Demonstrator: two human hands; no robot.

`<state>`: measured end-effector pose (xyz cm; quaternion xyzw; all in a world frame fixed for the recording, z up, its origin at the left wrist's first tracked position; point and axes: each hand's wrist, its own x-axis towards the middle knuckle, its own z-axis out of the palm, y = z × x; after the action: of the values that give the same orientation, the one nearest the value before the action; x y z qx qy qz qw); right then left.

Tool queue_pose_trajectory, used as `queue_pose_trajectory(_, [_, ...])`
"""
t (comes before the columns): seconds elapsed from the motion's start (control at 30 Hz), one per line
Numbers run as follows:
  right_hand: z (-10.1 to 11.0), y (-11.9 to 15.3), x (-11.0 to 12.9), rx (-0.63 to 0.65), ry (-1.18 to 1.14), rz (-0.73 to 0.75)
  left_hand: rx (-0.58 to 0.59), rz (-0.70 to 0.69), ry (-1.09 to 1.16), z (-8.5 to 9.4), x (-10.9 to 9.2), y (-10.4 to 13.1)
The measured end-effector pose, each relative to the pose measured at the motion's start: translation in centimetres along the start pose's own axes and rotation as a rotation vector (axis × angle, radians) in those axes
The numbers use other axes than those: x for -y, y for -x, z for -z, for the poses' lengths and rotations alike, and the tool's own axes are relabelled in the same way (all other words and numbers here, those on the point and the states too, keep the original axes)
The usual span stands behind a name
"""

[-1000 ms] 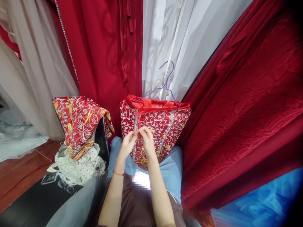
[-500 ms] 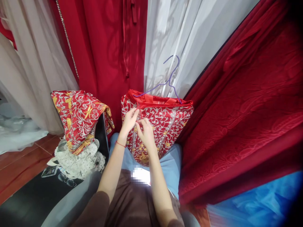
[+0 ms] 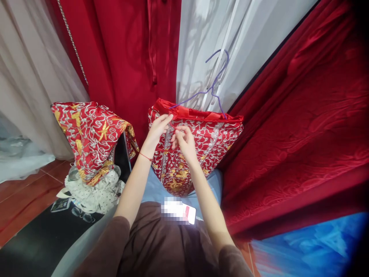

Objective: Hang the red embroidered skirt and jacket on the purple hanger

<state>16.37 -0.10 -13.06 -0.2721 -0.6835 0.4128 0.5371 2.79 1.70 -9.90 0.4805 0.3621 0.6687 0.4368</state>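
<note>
A red garment (image 3: 198, 148) with silver and gold embroidery rests over my knees, its red satin waistband at the top. A purple wire hanger (image 3: 212, 86) rises from that band. My left hand (image 3: 162, 127) pinches a thin red cord (image 3: 173, 125) near the band's left end. Close beside it, my right hand (image 3: 183, 140) has its thumb and index finger together on the same cord, the other fingers curled. A lit phone (image 3: 188, 214) lies on my lap.
Another red embroidered piece (image 3: 92, 134) drapes over a black edge on the left, above a white dotted cloth (image 3: 92, 194). Sunglasses (image 3: 83, 214) lie on a black surface (image 3: 37, 242). Red curtains (image 3: 311, 127) hang at right, blue tulle (image 3: 314, 246) below.
The garment's band and the hanger stand higher in view and slightly right. Both hands have moved up, my right hand also rightward, further from my left. More of the phone shows.
</note>
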Motion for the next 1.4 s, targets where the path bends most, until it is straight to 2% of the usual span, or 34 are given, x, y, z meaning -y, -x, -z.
queue_pose_trajectory(0.17, [0.4, 1.3, 1.8, 0.207, 0.470, 0.159, -0.163, -0.175, -0.063, 0.1, 1.9, 1.0])
queue_pose_trajectory(0.27, [0.1, 0.5, 3.3, 0.294, 0.489, 0.207, -0.227, -0.261, 0.056, -0.3, 3.1, 1.5])
queue_pose_trajectory(0.47, [0.1, -4.3, 4.5, 0.281, 0.058, -0.058, -0.229, -0.213, 0.177, -0.4, 3.6, 2.9])
queue_pose_trajectory(0.53, [0.5, -5.5, 4.7, 0.266, 0.054, -0.129, -0.227, -0.198, 0.179, -0.3, 3.3, 3.3])
queue_pose_trajectory(0.63, [1.1, -6.0, 5.1, 0.294, 0.207, -0.181, -0.173, -0.156, 0.145, 0.0, 2.9, 3.7])
queue_pose_trajectory(0.7, [1.4, -5.8, 5.4, 0.379, 0.371, -0.092, -0.125, -0.127, 0.128, 0.2, 2.5, 3.8])
queue_pose_trajectory(0.77, [1.6, -5.3, 5.9, 0.423, 0.569, 0.066, -0.090, -0.104, 0.118, 0.4, 2.2, 3.9])
queue_pose_trajectory(0.83, [1.7, -4.9, 6.3, 0.380, 0.759, 0.195, -0.055, -0.064, 0.090, 0.5, 1.9, 4.0])
queue_pose_trajectory(0.9, [1.7, -4.6, 6.7, 0.333, 0.863, 0.257, -0.011, -0.021, 0.048, 0.6, 1.6, 4.3])
queue_pose_trajectory(1.07, [1.5, -4.5, 7.3, 0.328, 0.951, 0.257, 0.038, -0.042, -0.010, -0.1, 1.0, 5.2])
queue_pose_trajectory(1.17, [1.6, -4.4, 7.6, 0.409, 0.993, 0.203, 0.023, -0.028, -0.007, -0.4, 0.6, 5.5])
queue_pose_trajectory(1.3, [1.9, -4.1, 7.8, 0.542, 0.961, 0.161, -0.057, -0.024, -0.028, -0.3, 0.5, 5.2])
queue_pose_trajectory(1.4, [1.9, -3.7, 7.6, 0.543, 1.029, 0.190, -0.117, -0.096, -0.107, 0.0, 0.6, 4.8])
